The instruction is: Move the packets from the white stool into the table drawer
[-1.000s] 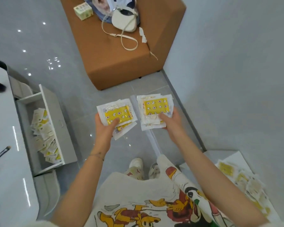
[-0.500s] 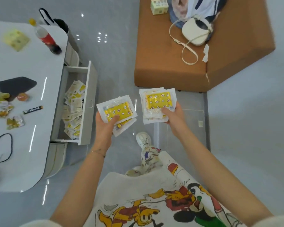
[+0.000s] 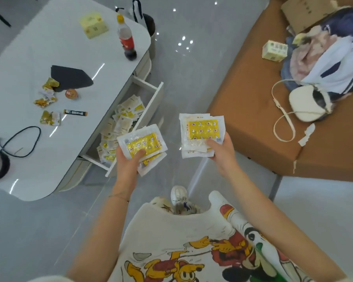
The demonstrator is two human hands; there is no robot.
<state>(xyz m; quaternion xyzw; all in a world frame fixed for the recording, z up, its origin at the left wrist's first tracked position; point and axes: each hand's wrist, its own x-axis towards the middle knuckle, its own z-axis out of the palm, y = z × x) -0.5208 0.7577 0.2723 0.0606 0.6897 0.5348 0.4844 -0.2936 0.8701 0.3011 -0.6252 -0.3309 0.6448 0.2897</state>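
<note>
My left hand (image 3: 128, 159) pinches a stack of white-and-yellow plastic packets (image 3: 142, 144) over the corner of the open white table drawer (image 3: 153, 101); my right hand (image 3: 220, 151) grips a second stack (image 3: 202, 129) beside the orange upholstered bench (image 3: 253, 119); loose packets (image 3: 122, 121) fill the drawer; a cola bottle (image 3: 126, 40) stands on the glossy white table (image 3: 39, 58).

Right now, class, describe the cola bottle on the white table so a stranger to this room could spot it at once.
Start at the white table on the left and follow its edge past the open drawer to the far rounded corner. The cola bottle stands upright there, right of a pale yellow box. It is the table's only bottle: yellow cap, red label, dark drink.
</note>
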